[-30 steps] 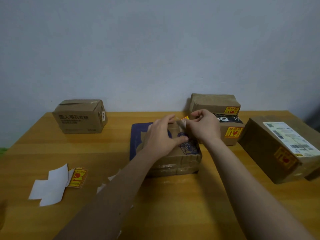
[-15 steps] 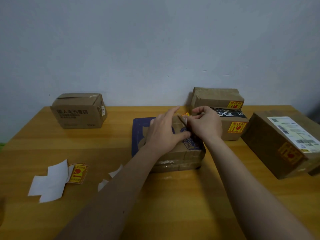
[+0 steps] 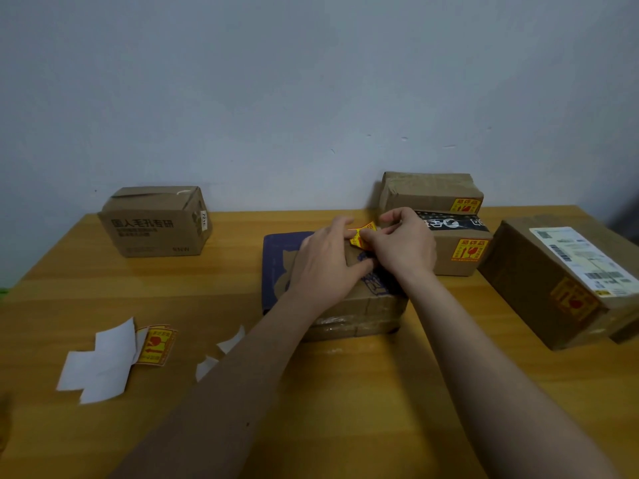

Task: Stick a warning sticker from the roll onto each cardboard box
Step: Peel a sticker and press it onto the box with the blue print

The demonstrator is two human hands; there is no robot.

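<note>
A yellow sticker [image 3: 361,236] is held above the far part of the middle box [image 3: 359,302], pinched between the fingertips of the left hand [image 3: 325,267] and the right hand [image 3: 403,247]. Both hands are curled narrowly around it. It seems that the backing is being peeled off, or that the sticker is being lined up before it is pressed down (which of the two cannot be told, because the fingers hide most of it). The left palm rests over the top of the box, probably so that the box is kept from sliding on the table [image 3: 345,392].

The two stacked boxes [image 3: 449,233] behind the right hand and the long box [image 3: 560,281] at the right already carry stickers. The box at the far left [image 3: 155,221] shows none on its visible faces, so it is judged to be left for later.

More stickers [image 3: 155,344] with white backing papers [image 3: 100,364] are lying at the near left, within easy reach of the left hand. No roll can be made out.
</note>
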